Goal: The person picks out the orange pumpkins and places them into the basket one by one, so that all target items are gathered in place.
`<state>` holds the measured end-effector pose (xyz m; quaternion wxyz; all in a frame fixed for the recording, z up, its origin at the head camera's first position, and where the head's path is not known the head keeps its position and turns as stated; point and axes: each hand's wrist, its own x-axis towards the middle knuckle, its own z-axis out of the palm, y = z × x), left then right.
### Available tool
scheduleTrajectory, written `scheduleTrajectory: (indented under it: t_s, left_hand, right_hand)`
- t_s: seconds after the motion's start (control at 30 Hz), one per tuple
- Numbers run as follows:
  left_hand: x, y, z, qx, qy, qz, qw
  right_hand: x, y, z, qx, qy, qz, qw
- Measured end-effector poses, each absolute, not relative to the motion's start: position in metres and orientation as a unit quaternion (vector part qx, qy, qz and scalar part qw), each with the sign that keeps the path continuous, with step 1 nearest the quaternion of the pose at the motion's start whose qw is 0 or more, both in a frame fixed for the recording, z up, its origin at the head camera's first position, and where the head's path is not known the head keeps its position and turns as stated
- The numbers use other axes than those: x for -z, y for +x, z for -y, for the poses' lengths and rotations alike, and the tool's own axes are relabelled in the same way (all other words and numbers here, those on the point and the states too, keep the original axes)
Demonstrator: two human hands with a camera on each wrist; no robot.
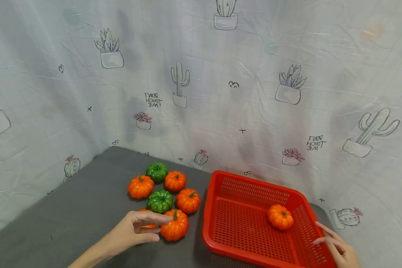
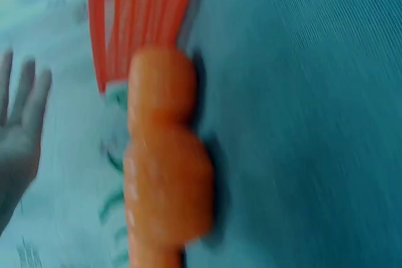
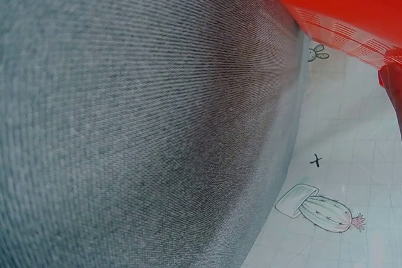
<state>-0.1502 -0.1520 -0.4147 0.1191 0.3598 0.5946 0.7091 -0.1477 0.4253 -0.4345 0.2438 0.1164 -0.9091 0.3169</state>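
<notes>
Makeshift enclosed tabletop setup; grey woven-textured table [image 1: 73,208], wrinkled cactus-print curtain [image 1: 207,85] hung round it. Home or studio, hard to tell.

Glossy pumpkins [image 1: 188,202], smooth plastic basket [image 1: 209,220], matt cloth-like tabletop [image 1: 87,203].

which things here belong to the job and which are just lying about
Probably the job:
orange pumpkin by the left hand
red plastic basket gripped by the right hand
orange pumpkin in the basket
other orange pumpkins
green pumpkins

Probably just surroundings:
cactus-print backdrop
gray table
</notes>
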Motion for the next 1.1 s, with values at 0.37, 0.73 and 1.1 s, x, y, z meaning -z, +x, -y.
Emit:
scheduleTrajectory:
  t_s: [0.37,0.73,1.1]
  left_hand:
    - [0.421,-0.173,0.224,-0.691,0.463,-0.539,0.130]
    - [0.439,-0.207,0.270,-0.724,0.424,-0.525,0.141]
    - [0.452,-0.235,0.280,-0.666,0.368,-0.601,0.245]
  right_hand:
    - [0.433,-0.148,-0.424,-0.316,0.122,0.907,0.251]
    - [0.434,-0.150,-0.427,-0.311,0.134,0.908,0.246]
    - [0.440,-0.149,-0.428,-0.317,0.129,0.905,0.252]
